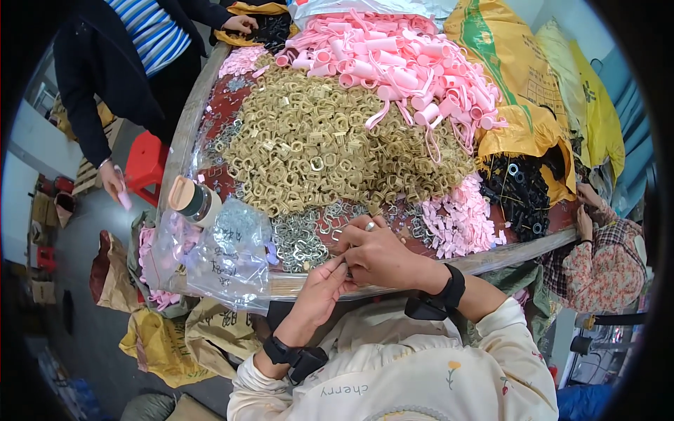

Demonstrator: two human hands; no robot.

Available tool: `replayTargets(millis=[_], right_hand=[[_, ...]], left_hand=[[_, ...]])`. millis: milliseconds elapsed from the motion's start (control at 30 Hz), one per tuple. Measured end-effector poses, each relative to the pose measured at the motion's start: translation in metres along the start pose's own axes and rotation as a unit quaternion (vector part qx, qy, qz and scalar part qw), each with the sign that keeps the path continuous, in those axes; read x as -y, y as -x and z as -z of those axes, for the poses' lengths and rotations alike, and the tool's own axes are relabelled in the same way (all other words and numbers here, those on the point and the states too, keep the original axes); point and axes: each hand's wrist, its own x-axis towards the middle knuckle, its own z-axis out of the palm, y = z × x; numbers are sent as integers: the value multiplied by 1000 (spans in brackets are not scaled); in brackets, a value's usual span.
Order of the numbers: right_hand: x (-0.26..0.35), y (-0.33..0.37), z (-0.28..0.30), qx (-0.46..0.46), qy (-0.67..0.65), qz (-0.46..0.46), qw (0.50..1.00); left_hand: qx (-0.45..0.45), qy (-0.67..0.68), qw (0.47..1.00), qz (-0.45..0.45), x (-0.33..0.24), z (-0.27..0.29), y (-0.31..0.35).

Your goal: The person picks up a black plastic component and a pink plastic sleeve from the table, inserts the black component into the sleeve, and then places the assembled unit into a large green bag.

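While my forearms [432,275] are angling inward, my left hand [321,293] and right hand [379,254] are meeting by the table edge [505,255], fingers bunched, can't tell on what, silver hooks [298,238] lying just beyond.

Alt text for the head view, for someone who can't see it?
A person's left hand and right hand meet over a table's near edge, anything between their fingers too hidden to identify. Beyond lie heaped tan rings, silver metal hooks and pink tubes. One co-worker is at left, another at right.
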Motion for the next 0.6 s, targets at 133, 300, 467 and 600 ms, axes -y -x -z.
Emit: replayTargets(millis=[133,300,467,600], right_hand=[[3,-4,-3,9,13,-10,1000],[3,-10,-10,-42,-27,26,998],[-3,-23,-18,-99,-176,40,979],[-12,-40,-24,-176,-206,-45,961]], left_hand=[[7,23,1000,-4,0,7,2],[4,66,998,-22,-7,17,5],[14,135,990,-40,-11,27,11],[24,156,986,-43,-14,32,16]])
